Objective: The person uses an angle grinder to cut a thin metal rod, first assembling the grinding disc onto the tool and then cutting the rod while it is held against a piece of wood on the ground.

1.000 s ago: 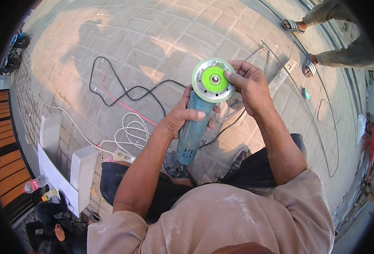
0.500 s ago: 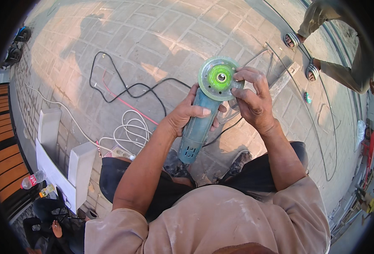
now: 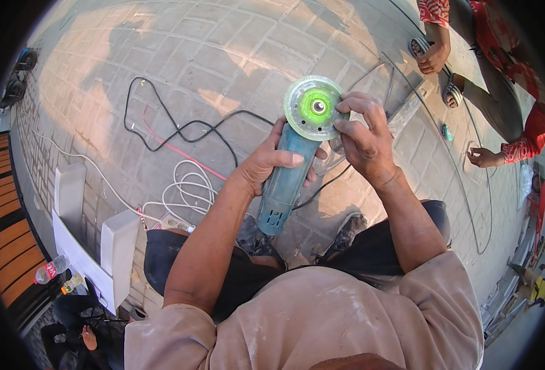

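Note:
A teal angle grinder (image 3: 283, 179) is held tilted above the paving, between my knees. My left hand (image 3: 271, 159) wraps round its body, thumb lying across the top. At the far end sits a round cutting disc (image 3: 301, 123) with a bright green centre and a metal nut in its middle. My right hand (image 3: 366, 132) pinches the disc's right edge between thumb and fingers. Its remaining fingers are curled and partly hidden.
A black cord (image 3: 189, 126) and a coiled white cable (image 3: 189, 191) lie on the paving at left. A white bench-like piece (image 3: 115, 246) stands nearby, with plastic bottles (image 3: 53, 269). At right, another person's hand (image 3: 483, 157) reaches low; a wooden plank (image 3: 408, 108) lies closer.
The person at right has bent down, with red sleeves and both hands now in view. My hands keep the same hold on the grinder and disc; the view has shifted slightly.

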Tool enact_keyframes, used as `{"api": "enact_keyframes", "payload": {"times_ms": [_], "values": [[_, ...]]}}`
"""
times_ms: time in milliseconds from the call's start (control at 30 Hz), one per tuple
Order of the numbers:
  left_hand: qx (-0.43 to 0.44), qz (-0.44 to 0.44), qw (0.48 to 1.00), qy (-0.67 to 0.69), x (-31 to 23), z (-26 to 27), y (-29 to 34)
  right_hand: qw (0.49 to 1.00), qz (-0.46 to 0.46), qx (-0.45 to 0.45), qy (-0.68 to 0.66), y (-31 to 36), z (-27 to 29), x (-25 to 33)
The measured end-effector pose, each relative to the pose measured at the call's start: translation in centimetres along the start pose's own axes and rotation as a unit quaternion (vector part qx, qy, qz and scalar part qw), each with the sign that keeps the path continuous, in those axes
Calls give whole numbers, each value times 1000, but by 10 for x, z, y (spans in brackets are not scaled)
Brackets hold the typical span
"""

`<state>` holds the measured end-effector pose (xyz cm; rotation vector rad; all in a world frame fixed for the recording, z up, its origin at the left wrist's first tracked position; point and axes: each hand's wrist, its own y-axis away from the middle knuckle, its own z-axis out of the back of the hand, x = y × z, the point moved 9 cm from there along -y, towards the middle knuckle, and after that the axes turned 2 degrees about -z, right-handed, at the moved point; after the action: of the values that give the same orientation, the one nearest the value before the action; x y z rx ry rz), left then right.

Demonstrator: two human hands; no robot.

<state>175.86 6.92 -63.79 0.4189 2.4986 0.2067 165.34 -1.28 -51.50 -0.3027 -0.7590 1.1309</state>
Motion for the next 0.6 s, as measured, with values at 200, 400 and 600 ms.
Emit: {"api": "enact_keyframes", "payload": {"times_ms": [200, 400, 600], "values": [[-28, 3, 999, -22, 3, 3, -6, 1000, -21, -2, 13, 7, 6, -7], [-43, -11, 998, -51, -7, 1, -9, 910, -395, -47, 117, 65, 54, -227], [-59, -20, 996, -62, -4, 0, -21, 829, -461, 210, 238, 197, 4, -388]]}}
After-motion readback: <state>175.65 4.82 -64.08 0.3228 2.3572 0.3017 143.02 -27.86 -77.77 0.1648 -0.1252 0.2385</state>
